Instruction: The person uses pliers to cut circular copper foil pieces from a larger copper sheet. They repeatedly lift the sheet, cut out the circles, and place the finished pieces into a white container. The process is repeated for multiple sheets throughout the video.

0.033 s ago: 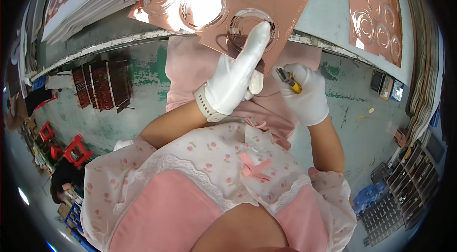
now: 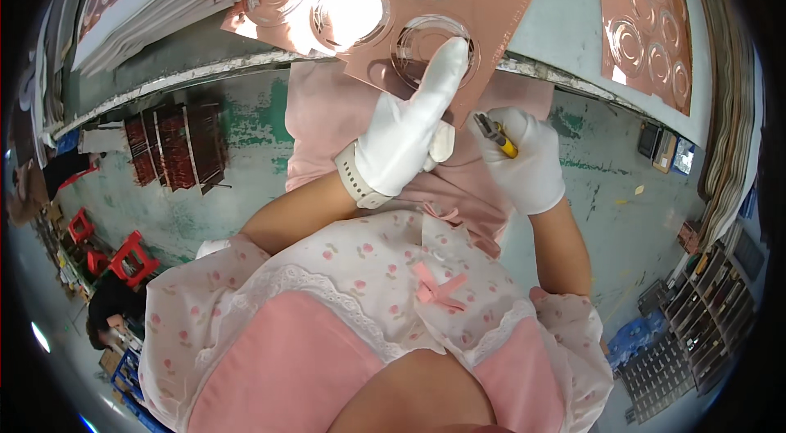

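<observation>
A shiny copper-coloured sheet [image 2: 344,63] with round ring patterns hangs over the near edge of the table. My left hand [image 2: 405,126], in a white glove, is closed on its near corner. One long digit lies across a ring on top, while the other fingers curl below the sheet's edge. To the right, my right hand [image 2: 524,163], also white-gloved, is closed round a small yellow-handled tool [image 2: 498,137]. Its dark metal tip points up and left, close to the sheet's corner; the exact kind of tool is unclear.
A thick stack of sheets [image 2: 164,11] stands at the table's left. Another patterned copper-coloured sheet [image 2: 643,24] lies at the right. Red stools [image 2: 133,259] and a dark rack [image 2: 176,146] are on the floor at left, slotted shelving [image 2: 711,302] at lower right.
The reflections on the sheet beside my left hand differ slightly. Both hands stay practically in place.
</observation>
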`<state>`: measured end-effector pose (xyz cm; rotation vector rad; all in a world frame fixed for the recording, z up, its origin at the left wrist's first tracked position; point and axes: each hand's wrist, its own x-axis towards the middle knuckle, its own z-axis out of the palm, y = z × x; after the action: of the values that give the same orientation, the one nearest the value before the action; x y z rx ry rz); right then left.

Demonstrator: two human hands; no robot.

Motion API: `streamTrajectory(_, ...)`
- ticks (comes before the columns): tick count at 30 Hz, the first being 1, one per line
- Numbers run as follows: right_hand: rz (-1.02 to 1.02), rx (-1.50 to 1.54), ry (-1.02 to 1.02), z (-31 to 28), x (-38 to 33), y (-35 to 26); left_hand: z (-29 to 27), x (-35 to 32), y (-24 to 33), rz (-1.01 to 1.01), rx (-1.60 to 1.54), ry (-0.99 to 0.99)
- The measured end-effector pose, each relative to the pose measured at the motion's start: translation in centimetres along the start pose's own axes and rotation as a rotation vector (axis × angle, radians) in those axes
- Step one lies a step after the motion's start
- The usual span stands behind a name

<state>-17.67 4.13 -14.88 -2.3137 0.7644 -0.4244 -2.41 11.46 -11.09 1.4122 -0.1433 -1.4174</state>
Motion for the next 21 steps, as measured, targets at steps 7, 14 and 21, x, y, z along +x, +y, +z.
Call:
streamTrajectory(7, 0.037, 0.035, -0.071, 1.5, -1.0, -0.2, -0.4, 0.3, -2.0, 0.047, 0.021, -0.001)
streamTrajectory(14, 0.091, 0.028, -0.085, 0.7, -0.8, 0.0, 0.5, 0.0, -0.5, -0.053, -0.066, 0.066)
streamTrajectory(21, -0.045, 0.056, -0.096, 2.4, -1.2, -0.3, 0.6, 0.0, -0.1, -0.081, -0.079, 0.082)
